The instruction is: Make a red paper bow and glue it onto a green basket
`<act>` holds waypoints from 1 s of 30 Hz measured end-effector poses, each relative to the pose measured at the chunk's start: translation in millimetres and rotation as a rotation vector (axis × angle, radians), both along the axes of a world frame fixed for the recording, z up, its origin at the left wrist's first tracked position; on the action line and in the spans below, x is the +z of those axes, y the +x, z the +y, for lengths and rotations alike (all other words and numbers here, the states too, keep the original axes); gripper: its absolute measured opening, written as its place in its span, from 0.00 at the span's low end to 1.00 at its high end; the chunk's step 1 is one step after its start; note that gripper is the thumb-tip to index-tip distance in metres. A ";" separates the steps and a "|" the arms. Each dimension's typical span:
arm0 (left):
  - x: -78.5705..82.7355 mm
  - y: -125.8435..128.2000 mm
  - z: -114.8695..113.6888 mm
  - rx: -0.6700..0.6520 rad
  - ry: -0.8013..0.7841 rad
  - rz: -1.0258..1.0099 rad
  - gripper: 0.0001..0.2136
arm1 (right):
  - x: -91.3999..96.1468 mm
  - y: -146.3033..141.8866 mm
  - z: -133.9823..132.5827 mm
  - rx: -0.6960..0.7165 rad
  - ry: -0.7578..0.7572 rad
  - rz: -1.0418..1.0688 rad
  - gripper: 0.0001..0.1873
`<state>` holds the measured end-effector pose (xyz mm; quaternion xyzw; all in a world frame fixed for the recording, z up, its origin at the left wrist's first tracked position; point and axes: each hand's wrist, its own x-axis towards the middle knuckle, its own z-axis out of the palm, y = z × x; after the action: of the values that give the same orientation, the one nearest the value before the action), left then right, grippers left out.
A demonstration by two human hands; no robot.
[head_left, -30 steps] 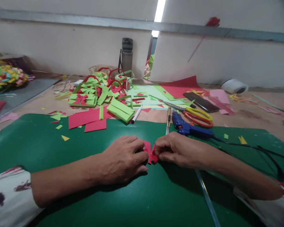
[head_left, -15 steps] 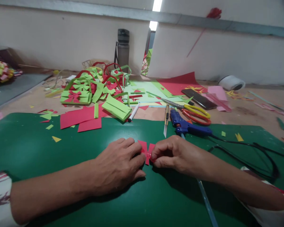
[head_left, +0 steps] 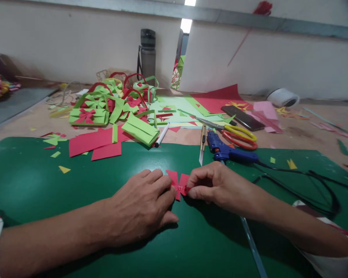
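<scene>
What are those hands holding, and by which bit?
A red paper shape: right fingers pinch its right edge; left fingers touch its left side.

Between the left hand (head_left: 147,204) and the right hand (head_left: 211,183), the red piece (head_left: 178,190) is of paper, matt, but with a small shiny spot at its centre. The mat (head_left: 75,187) under both hands is smooth and glossy, and looks like plastic. Below the right forearm, the rod (head_left: 253,247) is clear and shiny, similar to plastic. The right sleeve (head_left: 324,243) is of cloth. Just beyond the right hand, the glue gun (head_left: 233,153) has a blue plastic body, and the cutter (head_left: 202,144) a metal blade. Farther off, the scissors (head_left: 239,135) join metal blades with smooth plastic handles. Beyond the left hand, the green packet (head_left: 140,129) is of matt, folded paper.
</scene>
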<state>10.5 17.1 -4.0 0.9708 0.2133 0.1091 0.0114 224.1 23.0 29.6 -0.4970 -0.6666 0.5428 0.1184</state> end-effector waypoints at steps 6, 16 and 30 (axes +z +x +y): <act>0.8 0.7 -2.3 0.013 -0.013 0.000 0.17 | -0.9 2.3 -1.8 0.042 0.020 -0.029 0.07; -0.8 0.9 -3.4 0.020 -0.003 -0.015 0.18 | -6.0 -2.9 -1.6 -0.011 -0.026 -0.040 0.11; -2.2 0.5 -3.8 0.012 0.028 -0.001 0.18 | -8.4 -8.7 -2.5 0.004 0.050 -0.131 0.12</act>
<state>11.0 13.3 -6.2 0.9696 0.2174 0.1126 -0.0027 215.4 20.5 21.2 -0.5271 -0.6873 0.4924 0.0858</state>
